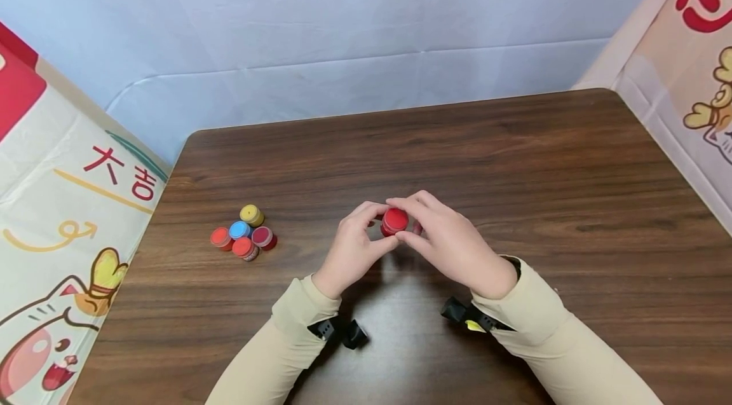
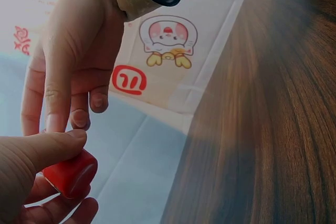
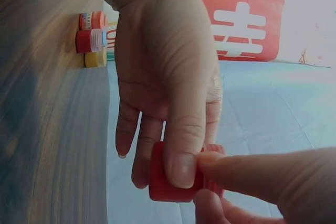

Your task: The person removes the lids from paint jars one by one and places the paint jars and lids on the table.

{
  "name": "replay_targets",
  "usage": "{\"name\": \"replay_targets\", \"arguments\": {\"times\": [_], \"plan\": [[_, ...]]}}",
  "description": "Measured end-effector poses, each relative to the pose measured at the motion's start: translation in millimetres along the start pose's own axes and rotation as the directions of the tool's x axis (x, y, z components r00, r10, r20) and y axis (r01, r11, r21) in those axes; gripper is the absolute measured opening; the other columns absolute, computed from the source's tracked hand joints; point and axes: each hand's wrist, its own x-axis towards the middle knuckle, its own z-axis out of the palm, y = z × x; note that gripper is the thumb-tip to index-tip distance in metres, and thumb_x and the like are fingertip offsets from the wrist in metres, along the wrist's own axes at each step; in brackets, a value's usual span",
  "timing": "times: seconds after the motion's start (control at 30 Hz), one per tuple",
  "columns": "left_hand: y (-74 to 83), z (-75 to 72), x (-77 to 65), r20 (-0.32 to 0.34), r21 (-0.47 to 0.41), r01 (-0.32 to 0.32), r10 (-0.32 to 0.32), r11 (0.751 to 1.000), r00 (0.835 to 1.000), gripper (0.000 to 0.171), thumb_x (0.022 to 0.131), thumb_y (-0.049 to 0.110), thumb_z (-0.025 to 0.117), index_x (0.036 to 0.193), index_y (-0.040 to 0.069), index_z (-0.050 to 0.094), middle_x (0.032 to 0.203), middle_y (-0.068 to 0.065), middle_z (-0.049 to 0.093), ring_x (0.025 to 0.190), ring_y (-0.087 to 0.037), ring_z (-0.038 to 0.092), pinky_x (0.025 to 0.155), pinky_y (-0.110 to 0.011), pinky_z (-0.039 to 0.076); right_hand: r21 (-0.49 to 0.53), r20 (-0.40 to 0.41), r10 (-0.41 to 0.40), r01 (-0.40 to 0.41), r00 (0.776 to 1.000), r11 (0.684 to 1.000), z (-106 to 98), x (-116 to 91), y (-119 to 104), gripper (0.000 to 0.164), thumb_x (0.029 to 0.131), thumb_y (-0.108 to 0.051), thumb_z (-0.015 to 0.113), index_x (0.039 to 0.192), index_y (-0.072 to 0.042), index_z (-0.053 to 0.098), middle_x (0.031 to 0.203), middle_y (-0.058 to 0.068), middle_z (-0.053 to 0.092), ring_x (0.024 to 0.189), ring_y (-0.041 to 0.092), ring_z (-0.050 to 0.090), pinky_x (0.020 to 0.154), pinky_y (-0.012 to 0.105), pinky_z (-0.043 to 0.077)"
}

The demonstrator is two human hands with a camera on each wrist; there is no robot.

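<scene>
Red jar [image 1: 394, 220]: small, round-sided, held up clear of the tabletop [image 1: 515, 163] between the person's two hands, in front of the body and to the right of the other jars.
Left hand [image 1: 356, 238]: gripping; from the right wrist view I can see its thumb laid flat along the smooth lower wall of the jar, with fingers round the far side.
Right hand [image 1: 448, 236]: gripping too, thumb and fingertip pinching the ribbed upper band [image 3: 214, 184]; the two hands' fingertips all but meet there.
Weight and stiffness: I'd guess light, with a hard plastic shell that won't give much under a firm squeeze; it hardly looks fragile.
Slip: the smooth, glossy wall would probably slide in dry fingers, whereas the ribs should give better purchase.
Best hold: to my eye, opposite sides of the lower wall for one grip and the ribbed band for the other, keeping both off the flat ends.
Red top: faces up toward the person's head, so the jar stands roughly upright; any slight lean is hard to judge from here.
Long axis: a stubby thing, scarcely longer than wide; its round axis runs about up and down, with the smooth closed end toward the tabletop.
Five other jars [image 1: 251, 214]: clustered on the tabletop at the person's left, topped in yellow, blue, dark red and two orange-reds, well apart from both hands.
</scene>
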Motion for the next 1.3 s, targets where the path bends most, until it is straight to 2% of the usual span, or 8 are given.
{"name": "replay_targets", "arguments": {"times": [0.17,0.33,0.43,0.57,0.73,0.83,1.07,1.3], "plan": [[0.9,-0.8,0.0,0.004,-0.018,0.005,-0.005,1.000,1.000,0.035,0.075,0.010,0.077,0.108,0.007,0.065,0.099,0.001,0.062,0.094,-0.011,0.056,0.082,-0.039,0.048,0.077,0.048,-0.032,0.028,0.998,0.997,-5,1,0,0.045,0.082,-0.008,0.071,0.124,-0.009,0.055,0.115,0.001,0.054,0.072,0.007,0.051,0.064,0.024,0.047],[1.5,-0.4,0.2,0.019,-0.038,-0.001,0.001,0.999,1.000,0.036,0.074,0.012,0.079,0.107,0.007,0.065,0.099,0.001,0.062,0.094,-0.012,0.056,0.082,-0.041,0.049,0.058,0.043,0.017,-0.019,0.999,0.998,-7,0,1,0.058,0.079,-0.027,0.076,0.128,-0.010,0.050,0.124,0.002,0.049,0.060,0.005,0.047,0.055,0.021,0.044],[2.1,0.0,0.3,0.026,-0.045,-0.008,0.010,0.999,1.000,0.032,0.076,0.009,0.077,0.105,0.006,0.065,0.099,0.000,0.062,0.094,-0.012,0.056,0.081,-0.042,0.049,-0.003,-0.003,0.059,-0.059,0.998,0.998,-3,0,1,0.060,0.076,-0.040,0.075,0.124,-0.012,0.052,0.117,0.002,0.050,0.055,0.006,0.044,0.050,0.022,0.042],[3.5,0.9,0.5,0.028,-0.046,-0.024,0.026,0.999,0.999,0.028,0.076,0.005,0.074,0.103,0.006,0.066,0.097,0.000,0.062,0.092,-0.012,0.057,0.081,-0.038,0.049,-0.076,-0.074,0.069,-0.074,0.995,0.994,3,0,2,0.054,0.075,-0.045,0.075,0.111,-0.011,0.054,0.097,0.001,0.053,0.049,0.008,0.040,0.046,0.024,0.038],[4.6,1.7,0.6,0.036,-0.043,-0.021,0.023,0.999,0.999,0.028,0.075,0.003,0.074,0.102,0.007,0.066,0.096,0.001,0.062,0.092,-0.009,0.057,0.081,-0.027,0.048,-0.108,-0.120,0.077,-0.090,0.990,0.990,6,0,1,0.046,0.073,-0.046,0.076,0.097,-0.014,0.053,0.081,-0.005,0.049,0.047,0.008,0.038,0.044,0.025,0.036],[4.4,1.9,0.3,0.038,-0.051,-0.017,0.019,0.999,0.999,0.027,0.075,0.003,0.073,0.101,0.007,0.067,0.096,0.002,0.061,0.092,-0.008,0.057,0.080,-0.027,0.048,-0.108,-0.109,0.097,-0.109,0.989,0.988,6,0,1,0.041,0.075,-0.044,0.075,0.095,-0.015,0.054,0.078,-0.007,0.048,0.048,0.008,0.039,0.045,0.025,0.036],[3.1,2.2,0.4,0.029,-0.049,-0.026,0.028,0.998,0.999,0.026,0.076,0.005,0.073,0.100,0.006,0.066,0.096,0.000,0.062,0.092,-0.011,0.057,0.078,-0.039,0.050,-0.114,-0.062,0.097,-0.104,0.993,0.988,3,2,-1,0.033,0.079,-0.036,0.074,0.098,-0.015,0.057,0.084,-0.006,0.053,0.055,0.008,0.044,0.050,0.025,0.039],[3.0,0.8,-0.5,0.033,-0.024,-0.007,0.007,1.000,0.999,0.028,0.076,0.007,0.074,0.103,0.007,0.066,0.099,0.001,0.061,0.092,-0.010,0.056,0.077,-0.035,0.049,-0.121,-0.026,0.038,-0.040,0.999,0.992,-1,0,-1,0.036,0.081,-0.032,0.073,0.108,-0.012,0.060,0.095,-0.003,0.055,0.061,0.008,0.046,0.051,0.024,0.041]]}}
